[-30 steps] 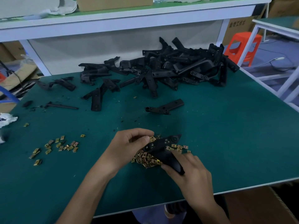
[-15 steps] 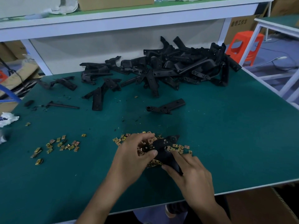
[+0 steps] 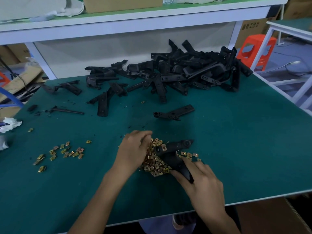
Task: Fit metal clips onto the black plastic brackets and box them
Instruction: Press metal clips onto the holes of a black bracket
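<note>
**Bracket held over the clip heap**

The right hand (image 3: 202, 181) grips the near end of a black bracket (image 3: 172, 149), which reaches away from it across the heap of metal clips (image 3: 156, 166) on the bench (image 3: 244, 157). The left hand (image 3: 135, 149), just beside the bracket, curls its fingers into the clips; I cannot tell whether it pinches one

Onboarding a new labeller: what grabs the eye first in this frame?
The tangled pile of black brackets at the table's far side, right of centre, dominates. Near the front edge, the right hand grips one black bracket over a heap of gold clips, with the left hand at the heap's left side. A smaller scatter of clips lies further left on the green table.
</note>
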Demonstrator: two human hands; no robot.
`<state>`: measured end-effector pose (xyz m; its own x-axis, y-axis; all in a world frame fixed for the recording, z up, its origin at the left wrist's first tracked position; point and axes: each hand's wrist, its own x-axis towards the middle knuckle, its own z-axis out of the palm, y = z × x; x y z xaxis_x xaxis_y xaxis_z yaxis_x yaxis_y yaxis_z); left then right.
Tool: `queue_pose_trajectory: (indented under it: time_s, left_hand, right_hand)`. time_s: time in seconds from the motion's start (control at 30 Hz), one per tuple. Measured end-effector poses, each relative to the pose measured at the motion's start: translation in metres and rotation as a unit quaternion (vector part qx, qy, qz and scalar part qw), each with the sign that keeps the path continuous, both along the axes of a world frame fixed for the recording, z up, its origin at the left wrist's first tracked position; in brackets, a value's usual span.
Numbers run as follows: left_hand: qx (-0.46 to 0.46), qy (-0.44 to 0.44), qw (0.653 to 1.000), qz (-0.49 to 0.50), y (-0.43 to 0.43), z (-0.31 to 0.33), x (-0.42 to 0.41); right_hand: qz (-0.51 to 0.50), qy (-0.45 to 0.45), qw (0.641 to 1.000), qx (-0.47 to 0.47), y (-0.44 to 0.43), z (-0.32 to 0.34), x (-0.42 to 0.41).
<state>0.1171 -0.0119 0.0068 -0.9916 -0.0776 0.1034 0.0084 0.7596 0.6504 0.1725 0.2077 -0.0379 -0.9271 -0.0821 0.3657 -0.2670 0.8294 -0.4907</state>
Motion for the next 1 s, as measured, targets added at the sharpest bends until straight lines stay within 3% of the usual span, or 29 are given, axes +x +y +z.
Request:
queue_pose_trajectory:
  time_s: [0.03,0.1,0.43,0.6,0.83,1.0]
  left_hand:
    - [-0.069,-0.010,0.998,0.004,-0.004,-0.005,-0.008]
    - [-0.121,-0.048,0.991,0.000,-0.006,-0.016,-0.018]
    - [-0.075,-0.018,0.997,-0.007,0.002,-0.015,-0.026]
    - [0.100,-0.002,0.994,0.037,-0.002,0.000,-0.016]
    - [0.309,-0.013,0.950,0.032,0.002,0.029,0.001]
    - [0.294,-0.030,0.954,-0.055,0.017,0.041,0.009]
  right_hand:
    - [0.000,0.001,1.000,0.002,0.000,0.000,0.000]
    - [-0.002,0.005,1.000,0.002,0.000,-0.001,0.000]
    - [0.002,-0.008,1.000,-0.011,0.000,0.004,0.000]
    - [0.006,-0.018,1.000,-0.017,0.000,0.005,0.001]
    - [0.012,0.022,1.000,0.016,0.001,-0.003,0.000]
    - [0.030,0.040,0.998,0.045,0.000,-0.004,0.000]
